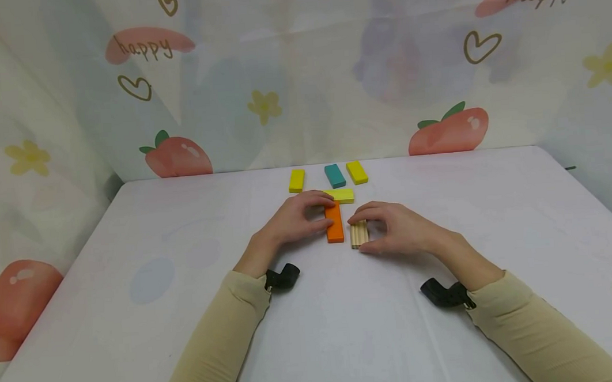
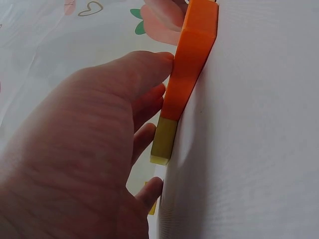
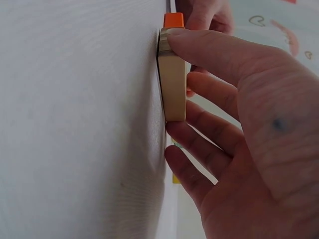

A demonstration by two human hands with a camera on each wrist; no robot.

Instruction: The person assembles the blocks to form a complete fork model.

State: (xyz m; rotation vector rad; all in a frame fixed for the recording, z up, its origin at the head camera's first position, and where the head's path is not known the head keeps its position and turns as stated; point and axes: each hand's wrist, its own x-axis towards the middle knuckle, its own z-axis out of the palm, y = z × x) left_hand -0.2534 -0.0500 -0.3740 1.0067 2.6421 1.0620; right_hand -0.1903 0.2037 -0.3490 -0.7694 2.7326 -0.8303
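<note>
In the head view my left hand (image 1: 299, 217) is at the left side of an orange block (image 1: 334, 227) that lies flat on the table. Its thumb and loosely bent fingertips touch the block's left edge. A yellow block (image 1: 344, 195) lies crosswise at the orange block's far end. Just to the right, my right hand (image 1: 398, 226) pinches a ridged, natural wooden block (image 1: 359, 234) lengthwise, thumb at the near end and fingers at the far end. The right wrist view shows the thumb on this wooden block's (image 3: 173, 89) near end, with the block close over the cloth.
Behind the hands lie a yellow block (image 1: 297, 180), a teal block (image 1: 334, 175) and a second yellow block (image 1: 357, 172). A white cloth covers the table (image 1: 313, 329). Printed fabric (image 1: 302, 110) hangs along the table's back edge.
</note>
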